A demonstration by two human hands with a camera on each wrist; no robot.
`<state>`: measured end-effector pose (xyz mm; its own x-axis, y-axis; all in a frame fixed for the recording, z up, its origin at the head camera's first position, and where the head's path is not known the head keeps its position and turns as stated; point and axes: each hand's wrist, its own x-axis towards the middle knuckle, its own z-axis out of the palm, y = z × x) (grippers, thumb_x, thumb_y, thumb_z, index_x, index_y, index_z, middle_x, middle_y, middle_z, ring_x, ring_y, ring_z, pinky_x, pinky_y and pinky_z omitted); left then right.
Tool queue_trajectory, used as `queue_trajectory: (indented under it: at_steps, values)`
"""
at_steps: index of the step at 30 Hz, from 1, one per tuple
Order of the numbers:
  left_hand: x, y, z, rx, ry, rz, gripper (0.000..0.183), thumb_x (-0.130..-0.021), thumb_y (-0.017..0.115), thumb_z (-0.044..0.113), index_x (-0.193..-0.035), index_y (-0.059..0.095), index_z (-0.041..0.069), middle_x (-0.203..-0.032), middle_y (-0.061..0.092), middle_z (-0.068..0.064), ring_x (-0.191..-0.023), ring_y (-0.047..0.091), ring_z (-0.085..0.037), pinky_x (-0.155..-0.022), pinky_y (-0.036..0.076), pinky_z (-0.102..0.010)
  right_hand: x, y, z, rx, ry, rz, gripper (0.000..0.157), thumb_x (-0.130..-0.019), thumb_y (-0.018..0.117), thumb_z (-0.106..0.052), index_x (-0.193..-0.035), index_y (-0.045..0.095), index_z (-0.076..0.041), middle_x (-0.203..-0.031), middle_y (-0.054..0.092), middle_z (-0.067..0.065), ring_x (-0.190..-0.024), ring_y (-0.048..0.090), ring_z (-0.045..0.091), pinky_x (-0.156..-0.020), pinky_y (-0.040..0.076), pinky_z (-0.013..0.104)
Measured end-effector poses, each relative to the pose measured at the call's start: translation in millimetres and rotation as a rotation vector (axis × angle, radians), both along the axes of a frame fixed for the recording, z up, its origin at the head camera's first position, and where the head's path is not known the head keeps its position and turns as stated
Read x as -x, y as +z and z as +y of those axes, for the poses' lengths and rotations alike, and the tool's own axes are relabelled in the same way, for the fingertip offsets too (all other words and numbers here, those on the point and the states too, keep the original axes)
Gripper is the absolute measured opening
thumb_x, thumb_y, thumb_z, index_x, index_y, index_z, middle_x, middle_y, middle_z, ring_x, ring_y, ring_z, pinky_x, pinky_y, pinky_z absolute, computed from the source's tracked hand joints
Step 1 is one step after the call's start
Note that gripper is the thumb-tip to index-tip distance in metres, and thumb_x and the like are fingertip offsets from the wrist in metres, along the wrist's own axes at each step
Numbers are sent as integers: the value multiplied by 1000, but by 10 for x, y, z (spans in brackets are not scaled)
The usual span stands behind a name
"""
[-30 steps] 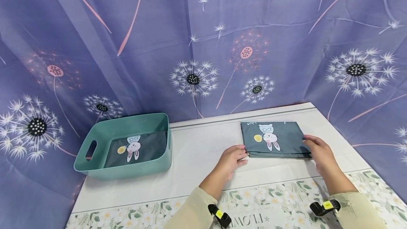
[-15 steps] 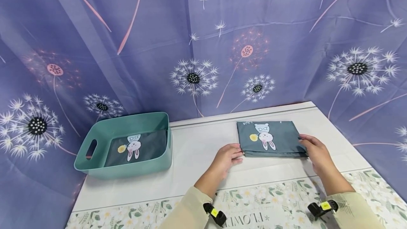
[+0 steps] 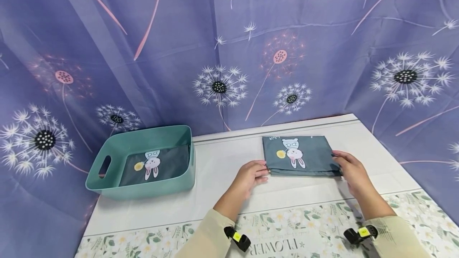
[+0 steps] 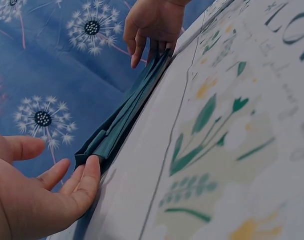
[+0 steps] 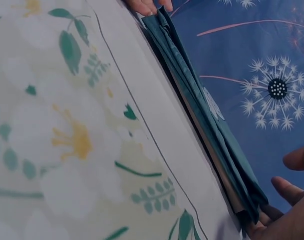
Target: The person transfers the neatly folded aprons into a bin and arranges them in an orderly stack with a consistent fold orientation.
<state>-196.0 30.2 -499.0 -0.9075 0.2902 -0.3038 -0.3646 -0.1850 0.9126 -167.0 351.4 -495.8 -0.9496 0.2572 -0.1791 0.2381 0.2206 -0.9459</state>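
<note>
A folded dark teal cloth [image 3: 315, 150] with a printed white rabbit and yellow flower lies on the white part of the tabletop, right of centre in the head view. My left hand [image 3: 250, 178] touches its left near corner. In the left wrist view, the left fingers [image 4: 87, 187] reach the folded edge with the thumb apart. At the right end my right hand [image 3: 353, 173] rests its fingers against the cloth. The right wrist view shows the cloth's layered folds [image 5: 206, 125] and the right thumb away from them; the right fingertips are partly hidden.
A green plastic basket [image 3: 143, 192] stands on the left, with a similar folded rabbit-print cloth [image 3: 168, 164] flat inside. A purple dandelion-print curtain [image 3: 244, 59] hangs behind and at both sides of the table. The floral table cover [image 3: 287, 220] lies along the front.
Both hands and the folded cloth between them have slid a little to the left along the table, toward the basket. The basket and the cloth in it have stayed put.
</note>
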Motion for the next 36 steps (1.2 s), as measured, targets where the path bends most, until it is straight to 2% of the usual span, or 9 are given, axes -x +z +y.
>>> queue_trajectory:
  at_steps: [4,6,8,11,16,20,23,27,36]
  values:
    - [24,6,-52,30,-11,7,35,-96,55,6,-127,61,-7,-114,68,-20,-108,69,-27,-91,60,-38,-2,-4,-23,60,27,-14,33,-106,51,-33,-138,53,-25,-129,47,-18,-136,36,8,-109,34,21]
    - [34,6,-78,44,-15,9,34,-96,55,6,-126,61,-7,-112,68,-18,-107,69,-26,-89,60,-37,0,-7,-33,74,35,-5,27,-106,51,-32,-133,55,-30,-126,49,-21,-132,39,7,-106,36,20]
    - [39,8,-103,61,-17,21,34,-96,55,7,-126,61,-7,-111,67,-17,-105,69,-25,-88,61,-36,6,-8,-44,90,32,17,21,-106,51,-30,-125,58,-34,-115,53,-23,-112,47,3,-90,40,17]
    - [49,10,-146,72,-9,18,34,-96,54,7,-126,61,-7,-111,68,-17,-103,70,-23,-89,61,-36,16,-8,-70,90,26,47,18,-106,52,-26,-117,60,-37,-100,53,-25,-85,42,0,-68,37,18]
    - [55,-5,-212,79,4,30,34,-96,54,8,-126,61,-8,-111,68,-17,-102,70,-24,-88,61,-37,15,8,-132,41,61,25,32,-107,50,-29,-136,54,-19,-110,52,-26,-98,47,-3,-78,44,15]
    - [52,-9,-252,80,5,33,34,-96,54,8,-125,61,-8,-111,69,-17,-102,70,-26,-88,61,-38,14,25,-175,32,75,35,50,-107,48,-30,-147,43,-1,-124,51,-13,-103,51,-7,-83,48,12]
    - [42,-7,-287,83,0,37,35,-96,54,8,-126,61,-9,-113,69,-19,-101,71,-25,-88,61,-38,17,17,-178,78,81,71,44,-107,49,-28,-143,47,-3,-123,54,-14,-102,54,-9,-83,49,11]
    - [28,-6,-334,82,-1,41,35,-96,53,9,-126,60,-9,-113,69,-20,-97,70,-21,-87,61,-35,26,-5,-183,144,93,98,32,-106,51,-23,-135,53,-10,-112,55,-26,-101,56,-9,-82,50,11]
    - [6,30,-399,85,9,41,35,-96,54,10,-126,60,-8,-107,68,-13,-92,68,-15,-84,60,-32,41,26,-270,102,107,79,49,-107,49,-27,-146,41,3,-119,51,-20,-103,54,-9,-84,49,10]
